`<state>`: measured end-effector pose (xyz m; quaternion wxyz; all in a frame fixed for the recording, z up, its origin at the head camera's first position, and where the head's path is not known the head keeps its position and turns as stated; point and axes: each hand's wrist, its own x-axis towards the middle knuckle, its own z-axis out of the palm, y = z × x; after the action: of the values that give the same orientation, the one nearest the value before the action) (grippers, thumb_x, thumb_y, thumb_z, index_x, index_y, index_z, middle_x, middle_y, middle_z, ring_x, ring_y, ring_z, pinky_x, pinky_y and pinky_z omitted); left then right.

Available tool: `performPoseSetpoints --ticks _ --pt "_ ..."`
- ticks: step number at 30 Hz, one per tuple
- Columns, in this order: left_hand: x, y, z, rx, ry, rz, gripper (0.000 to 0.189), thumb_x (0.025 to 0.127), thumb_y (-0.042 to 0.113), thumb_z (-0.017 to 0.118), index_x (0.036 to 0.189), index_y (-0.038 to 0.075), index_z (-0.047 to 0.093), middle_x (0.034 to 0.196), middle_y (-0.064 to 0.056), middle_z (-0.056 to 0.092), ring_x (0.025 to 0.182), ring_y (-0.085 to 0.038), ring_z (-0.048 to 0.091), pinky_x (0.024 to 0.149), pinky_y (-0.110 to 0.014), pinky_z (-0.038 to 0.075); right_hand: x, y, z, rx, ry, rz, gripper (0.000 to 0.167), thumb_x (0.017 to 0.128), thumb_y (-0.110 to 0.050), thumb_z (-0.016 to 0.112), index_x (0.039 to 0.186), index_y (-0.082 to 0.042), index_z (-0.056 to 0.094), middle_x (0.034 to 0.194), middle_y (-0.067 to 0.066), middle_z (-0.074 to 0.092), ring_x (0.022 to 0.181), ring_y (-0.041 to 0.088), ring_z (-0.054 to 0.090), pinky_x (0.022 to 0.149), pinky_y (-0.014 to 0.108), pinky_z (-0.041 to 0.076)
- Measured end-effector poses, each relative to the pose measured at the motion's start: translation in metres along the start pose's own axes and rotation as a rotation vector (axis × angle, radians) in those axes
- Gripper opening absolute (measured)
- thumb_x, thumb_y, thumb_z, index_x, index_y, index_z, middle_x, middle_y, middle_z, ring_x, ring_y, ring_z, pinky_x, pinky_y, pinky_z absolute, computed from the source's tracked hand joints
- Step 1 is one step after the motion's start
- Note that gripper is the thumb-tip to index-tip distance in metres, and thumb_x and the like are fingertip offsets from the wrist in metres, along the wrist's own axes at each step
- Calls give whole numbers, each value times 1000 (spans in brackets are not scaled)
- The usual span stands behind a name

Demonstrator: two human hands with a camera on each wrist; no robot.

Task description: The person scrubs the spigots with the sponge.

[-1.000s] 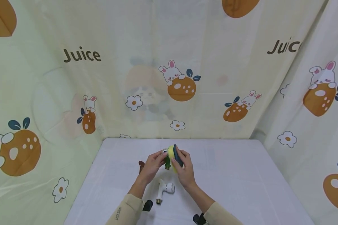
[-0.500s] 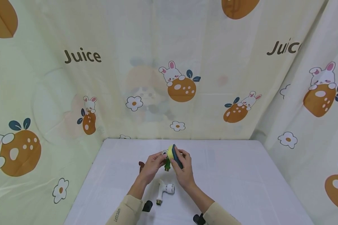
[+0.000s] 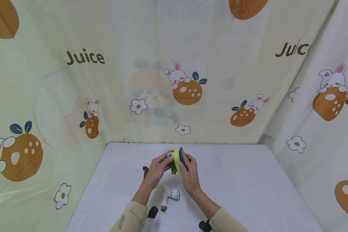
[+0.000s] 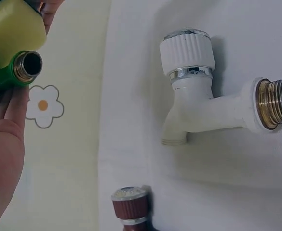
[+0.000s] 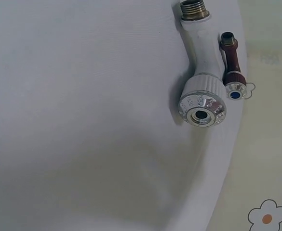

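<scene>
In the head view, my left hand (image 3: 157, 169) grips a green faucet (image 3: 174, 168) with a chrome-topped knob, above the table. Its brass threaded end points down there, and the green body (image 4: 0, 79) shows at the left edge of the left wrist view. My right hand (image 3: 192, 176) holds a sponge (image 3: 177, 160), yellow with a dark blue backing, fingers on the dark side. The yellow face lies against the faucet by the knob, hiding part of it. Below the hands, a white faucet (image 3: 168, 195) lies on the table.
A dark red faucet (image 3: 145, 171) lies left of the white one, partly behind my left hand. The white-covered table (image 3: 235, 180) ends at a printed curtain (image 3: 214, 122) at the back. Black wrist-camera parts (image 3: 152, 212) sit by the sleeves.
The sponge tilts back and forth slightly against the green faucet, its yellow side now showing more than half a second ago. The faucet shifts a little upward and right. Other faucets stay put.
</scene>
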<state>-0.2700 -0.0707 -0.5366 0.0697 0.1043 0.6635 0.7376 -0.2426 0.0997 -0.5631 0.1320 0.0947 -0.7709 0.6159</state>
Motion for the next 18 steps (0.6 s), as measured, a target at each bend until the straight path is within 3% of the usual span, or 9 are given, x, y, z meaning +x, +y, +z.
performPoseSetpoints --ticks 11,18 --pt "-3 7 2 5 -36 -7 43 108 31 56 146 11 60 143 -14 64 116 -18 69 106 -41 54 3 -1 -3 -139 30 -90 54 107 -29 57 159 -29 43 157 12 36 130 24 33 101 48 42" --pt "-6 12 6 43 -81 5 42 109 29 54 146 10 60 143 -15 63 124 -26 67 112 -51 48 7 5 -7 -257 96 -108 54 105 -28 61 157 -24 47 155 19 37 132 32 32 102 55 40"
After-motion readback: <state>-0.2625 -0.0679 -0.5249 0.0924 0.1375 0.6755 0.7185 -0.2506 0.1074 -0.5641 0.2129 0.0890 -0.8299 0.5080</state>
